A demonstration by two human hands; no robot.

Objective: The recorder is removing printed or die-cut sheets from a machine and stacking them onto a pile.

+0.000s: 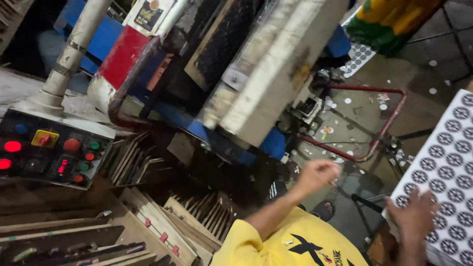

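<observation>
White sheet stack: white card sheets printed with rows of dark round patterns (443,162), piled at the right edge of view, with the near corner under the right hand.
Right hand (414,216): lies flat on the stack, fingers spread wide and palm down. It grips nothing.
Left hand (318,175): curled into a fist and raised in the air between the press and the stack, touching neither. Whether anything is inside the fist, I cannot tell.
Sleeve: yellow short-sleeved shirt (295,241), bottom centre.
Press: large cream-painted metal platen on a blue frame (276,74), tilted across the upper middle of view.
Guard: red bent metal tube (379,133), low beside the press.
Controls: dark panel with red, green and yellow buttons (49,148), at left – two red lamps lit.
Boards: flat wooden boards with slots (162,216), stacked below the panel.
Floor: grey concrete (364,74), scattered with small white round offcuts.
</observation>
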